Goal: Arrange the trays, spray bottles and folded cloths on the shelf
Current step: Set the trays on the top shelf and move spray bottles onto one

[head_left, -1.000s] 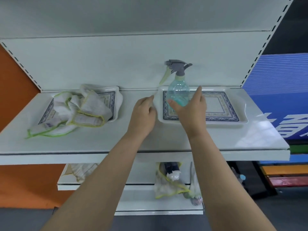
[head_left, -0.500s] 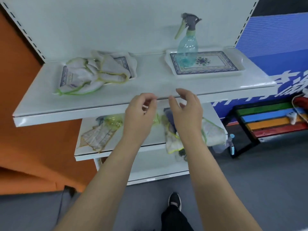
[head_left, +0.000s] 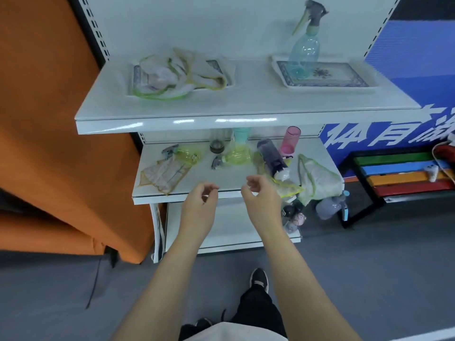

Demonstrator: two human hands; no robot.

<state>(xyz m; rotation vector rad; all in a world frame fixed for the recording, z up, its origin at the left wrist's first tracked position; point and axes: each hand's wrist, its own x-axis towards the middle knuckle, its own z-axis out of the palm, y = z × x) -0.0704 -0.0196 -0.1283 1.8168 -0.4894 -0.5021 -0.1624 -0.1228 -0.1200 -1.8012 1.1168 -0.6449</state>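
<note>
Both hands empty, held in front of the middle shelf (head_left: 221, 179) edge. Left hand (head_left: 200, 203): fingers loosely curled, thumb and fingertips close together, gripping nothing. Right hand (head_left: 261, 196): same loose curl, nothing in it, just beside the near end of a dark spray bottle (head_left: 272, 157) that lies on its side. Top shelf (head_left: 246, 104): patterned tray (head_left: 344, 78) at the right, with a teal spray bottle (head_left: 304, 49) standing upright on its left part, grey trigger head on top. At the left of the top shelf, a second tray (head_left: 220, 67) mostly covered by a crumpled pile of white cloths (head_left: 170, 77) with green-yellow edging, unfolded. Middle shelf, left to right: a white cloth with orange edging (head_left: 163, 175) spread flat, a yellow-green spray bottle (head_left: 186, 155) lying at its far corner, a clear cup (head_left: 217, 143) upright, another yellow-green spray bottle (head_left: 236, 157) on its side, the dark bottle, a pink cup (head_left: 290, 141) behind it. A green-edged cloth (head_left: 317, 178) is bunched at the right end of the middle shelf, hanging over the front edge; a yellow-edged cloth (head_left: 286, 188) lies under the dark bottle's near end. Below the right end, a greyish spray bottle (head_left: 331, 206) and some small dark items, too blurred to identify. Floor grey; one black shoe (head_left: 259, 279) visible.
</note>
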